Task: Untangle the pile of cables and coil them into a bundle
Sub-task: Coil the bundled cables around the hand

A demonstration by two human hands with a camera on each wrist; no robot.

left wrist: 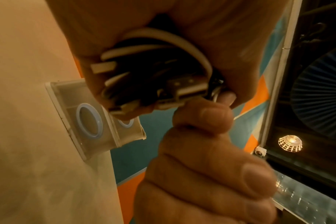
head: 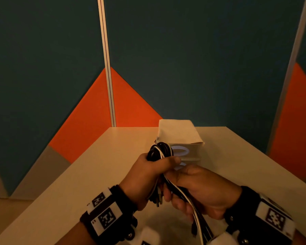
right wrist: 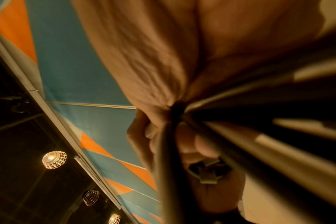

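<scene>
A bundle of black and white cables [head: 159, 150] is held above the white table [head: 88, 167]. My left hand [head: 149, 171] grips the looped part in its fist, loops sticking out above the thumb. In the left wrist view the cable loops and plug ends [left wrist: 153, 75] sit inside the curled fingers. My right hand [head: 193, 188] holds the loose strands [head: 198, 214] just below, and they trail down past the wrist. Close up in the right wrist view, the strands [right wrist: 259, 136] fan out blurred from the closed palm.
A white box with a clear front and blue-white rings [head: 180, 151] stands on the table right behind the hands. Teal and orange partition walls [head: 131, 68] close the far sides. The table's left edge [head: 42, 197] runs diagonally.
</scene>
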